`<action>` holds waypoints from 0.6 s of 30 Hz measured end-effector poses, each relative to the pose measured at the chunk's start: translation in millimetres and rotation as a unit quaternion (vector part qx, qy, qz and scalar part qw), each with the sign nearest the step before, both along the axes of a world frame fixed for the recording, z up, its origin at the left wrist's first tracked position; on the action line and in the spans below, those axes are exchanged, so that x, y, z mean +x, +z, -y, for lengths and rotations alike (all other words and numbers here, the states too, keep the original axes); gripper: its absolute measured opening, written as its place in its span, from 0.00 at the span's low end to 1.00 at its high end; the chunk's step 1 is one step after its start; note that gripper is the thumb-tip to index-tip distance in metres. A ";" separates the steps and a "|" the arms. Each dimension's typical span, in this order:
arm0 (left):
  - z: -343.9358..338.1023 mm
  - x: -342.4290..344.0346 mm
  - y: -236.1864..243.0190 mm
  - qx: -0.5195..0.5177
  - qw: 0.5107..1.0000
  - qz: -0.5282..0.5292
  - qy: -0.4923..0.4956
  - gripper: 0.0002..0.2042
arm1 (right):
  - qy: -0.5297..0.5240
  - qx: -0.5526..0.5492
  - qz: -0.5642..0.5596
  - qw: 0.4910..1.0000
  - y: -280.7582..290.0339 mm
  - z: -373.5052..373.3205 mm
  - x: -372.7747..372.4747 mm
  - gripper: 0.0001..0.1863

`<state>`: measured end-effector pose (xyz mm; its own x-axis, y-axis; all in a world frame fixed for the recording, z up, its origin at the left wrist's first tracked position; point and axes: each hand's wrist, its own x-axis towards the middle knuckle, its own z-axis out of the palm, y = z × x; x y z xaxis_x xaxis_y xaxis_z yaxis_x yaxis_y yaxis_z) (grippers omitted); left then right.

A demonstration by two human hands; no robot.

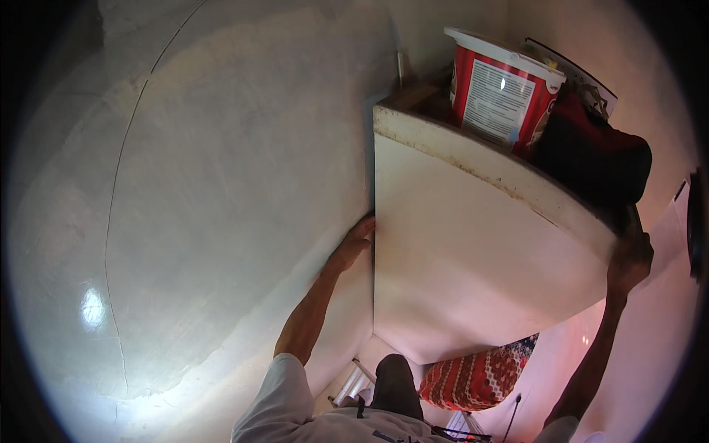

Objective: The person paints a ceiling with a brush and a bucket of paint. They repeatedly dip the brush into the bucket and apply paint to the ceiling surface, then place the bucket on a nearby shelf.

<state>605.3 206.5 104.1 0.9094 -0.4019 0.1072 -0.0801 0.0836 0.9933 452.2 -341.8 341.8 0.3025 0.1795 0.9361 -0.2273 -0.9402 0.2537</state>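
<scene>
Gripping opposite sides of a tall white cabinet: left hand with fingers curled onto its left edge; right hand clasped at its right upper corner, finger state unclear. On top: red-and-white bucket, dark red bag. Below: patterned red cushion. Left: pale wall.

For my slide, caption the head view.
Both hands, left hand and right hand, grip a white cabinet under a red bucket.
</scene>
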 end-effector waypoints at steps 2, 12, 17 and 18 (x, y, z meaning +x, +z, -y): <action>1.4 -3.5 1.1 -0.016 1.000 0.008 0.006 0.47 | 0.026 -0.012 0.017 0.999 3.0 -2.8 5.0 0.14; 11.3 -6.6 -1.4 -0.012 0.999 0.049 0.016 0.49 | -0.085 -0.013 0.002 0.996 -6.5 45.2 7.6 0.16; 0.2 11.7 -33.0 0.012 0.996 0.086 0.020 0.44 | -0.097 -0.039 0.003 0.994 -4.5 44.3 10.0 0.14; 0.8 11.7 -36.2 0.014 0.997 0.077 0.027 0.45 | -0.108 -0.040 0.005 0.993 -3.5 39.2 10.4 0.12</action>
<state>617.1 205.7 67.9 0.9035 -0.3571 0.2370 -0.2357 0.0477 0.9706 462.6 -380.9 338.3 0.3335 0.1856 0.9243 -0.4236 -0.8464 0.3227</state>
